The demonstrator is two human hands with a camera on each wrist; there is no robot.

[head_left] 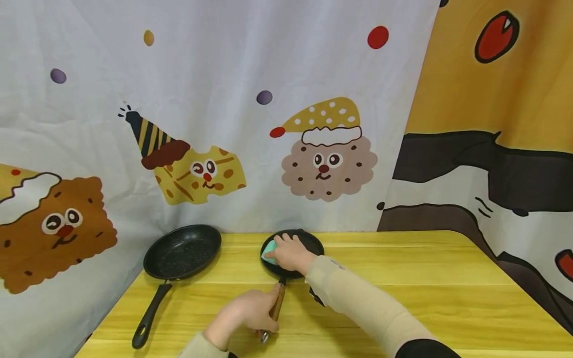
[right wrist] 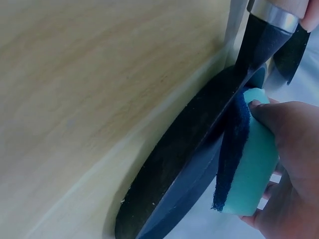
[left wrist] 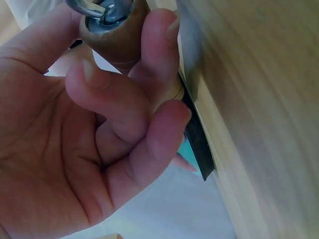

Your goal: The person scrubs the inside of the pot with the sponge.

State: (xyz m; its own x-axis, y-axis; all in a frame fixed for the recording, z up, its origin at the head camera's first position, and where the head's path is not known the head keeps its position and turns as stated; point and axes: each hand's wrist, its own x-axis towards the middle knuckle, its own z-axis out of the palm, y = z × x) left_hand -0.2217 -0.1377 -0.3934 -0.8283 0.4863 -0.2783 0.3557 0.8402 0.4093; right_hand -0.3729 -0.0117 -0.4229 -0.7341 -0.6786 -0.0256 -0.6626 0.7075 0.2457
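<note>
The left hand (head_left: pixel 247 311) grips the wooden handle (head_left: pixel 277 304) of the small pan (head_left: pixel 309 243), fingers (left wrist: pixel 149 144) curled around it with the thumb on the other side; the left wrist view shows the metal hanging ring (left wrist: pixel 102 11) at the handle's end just above the fingers. The small pan sits on the yellow table (head_left: pixel 425 288), close to the far edge and roughly midway along it, its handle pointing toward the near edge.

The right hand (head_left: pixel 291 253) lies inside the small pan and pinches a teal sponge (head_left: pixel 268 250), fingers (right wrist: pixel 279 119) bent over its top. In the right wrist view the sponge's dark scouring side (right wrist: pixel 234 144) presses against the pan's black inner surface near the rim, beside the spot where the handle joins.

A larger black pan (head_left: pixel 182 251) rests toward the far left corner of the table, apart from the small pan, its black handle (head_left: pixel 149 315) angled toward the near left corner. Behind the table hangs a cloth backdrop (head_left: pixel 224 124) printed with cartoon biscuits.
</note>
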